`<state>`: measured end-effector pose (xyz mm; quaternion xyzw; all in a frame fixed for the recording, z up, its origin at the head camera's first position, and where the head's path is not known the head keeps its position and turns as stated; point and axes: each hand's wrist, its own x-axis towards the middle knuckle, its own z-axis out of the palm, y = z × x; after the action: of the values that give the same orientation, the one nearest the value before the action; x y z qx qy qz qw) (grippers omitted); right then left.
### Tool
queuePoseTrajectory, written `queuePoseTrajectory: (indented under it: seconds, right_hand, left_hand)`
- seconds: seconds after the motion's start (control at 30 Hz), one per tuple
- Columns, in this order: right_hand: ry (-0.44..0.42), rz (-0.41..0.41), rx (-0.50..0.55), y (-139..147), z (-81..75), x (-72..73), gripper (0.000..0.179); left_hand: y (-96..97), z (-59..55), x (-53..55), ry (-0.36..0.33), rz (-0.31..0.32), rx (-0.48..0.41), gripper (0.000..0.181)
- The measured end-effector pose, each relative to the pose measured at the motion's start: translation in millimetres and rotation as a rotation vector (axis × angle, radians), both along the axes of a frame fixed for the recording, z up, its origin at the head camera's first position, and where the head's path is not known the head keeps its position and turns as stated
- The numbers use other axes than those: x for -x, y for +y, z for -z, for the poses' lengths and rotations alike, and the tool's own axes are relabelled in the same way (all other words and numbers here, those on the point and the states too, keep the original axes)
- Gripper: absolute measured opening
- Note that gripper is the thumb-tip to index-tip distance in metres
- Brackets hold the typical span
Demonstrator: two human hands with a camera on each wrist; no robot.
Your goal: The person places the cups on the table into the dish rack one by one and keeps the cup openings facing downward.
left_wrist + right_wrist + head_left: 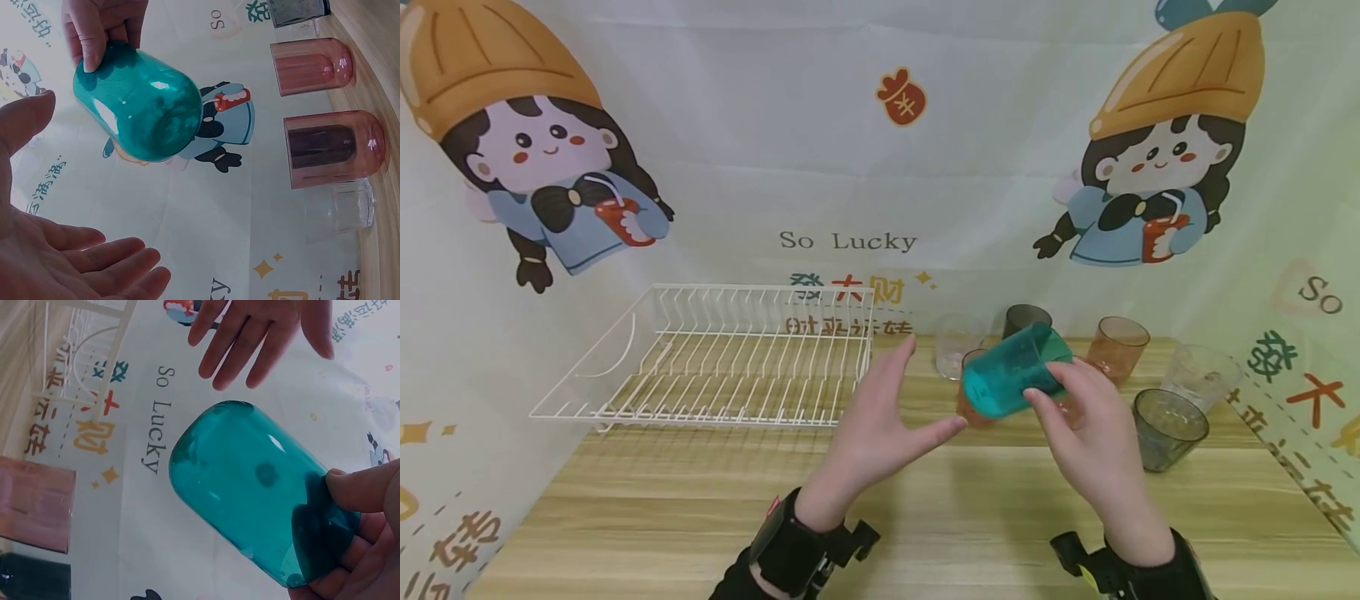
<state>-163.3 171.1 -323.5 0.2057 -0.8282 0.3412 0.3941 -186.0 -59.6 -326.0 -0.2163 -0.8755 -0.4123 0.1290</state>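
Observation:
A teal see-through cup (pixel 1011 375) is tilted in the air, its closed base toward the left. My right hand (pixel 1093 425) grips it near the rim, thumb on one side and fingers on the other, as the right wrist view shows at the teal cup (pixel 250 481). To the left of the cup's base, my left hand (pixel 880 417) is spread with thumb and fingers apart. In the left wrist view the left hand's fingers (pixel 119 262) are straight, apart from the cup, and hold nothing.
A white wire dish rack (pixel 722 421) stands at the left on the wooden table (pixel 700 500). At the right are several cups: pink (pixel 1118 346), dark grey (pixel 1171 433), another dark one (pixel 1026 317), clear (pixel 1202 375) and clear (pixel 955 342). A printed cloth (pixel 985 167) hangs behind.

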Motion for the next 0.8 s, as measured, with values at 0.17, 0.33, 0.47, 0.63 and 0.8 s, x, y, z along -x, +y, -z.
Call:
queuePoseTrajectory:
  seconds: [0.17, 0.33, 0.47, 0.63, 0.8]
  right_hand:
    - [-0.016, -0.024, 0.066, -7.3, -0.4, 0.8, 0.025]
    - [-0.001, -0.057, 0.127, -13.9, -2.4, 1.5, 0.026]
    - [-0.031, -0.087, 0.214, -19.1, -3.8, 1.0, 0.027]
    - [-0.150, -0.103, 0.332, -26.4, -5.0, -0.8, 0.023]
    - [-0.192, -0.108, 0.376, -32.4, -4.5, -1.4, 0.024]
  left_hand:
    - [0.1, 0.2, 4.2, 0.007, 0.001, -0.051, 0.100]
    - [0.6, 0.5, 7.4, -0.017, 0.004, -0.131, 0.099]
    - [2.2, 2.4, 10.3, -0.040, 0.039, -0.211, 0.096]
    - [4.9, 7.2, 12.8, -0.066, 0.100, -0.320, 0.089]
    - [7.5, 12.4, 15.1, -0.091, 0.180, -0.452, 0.082]
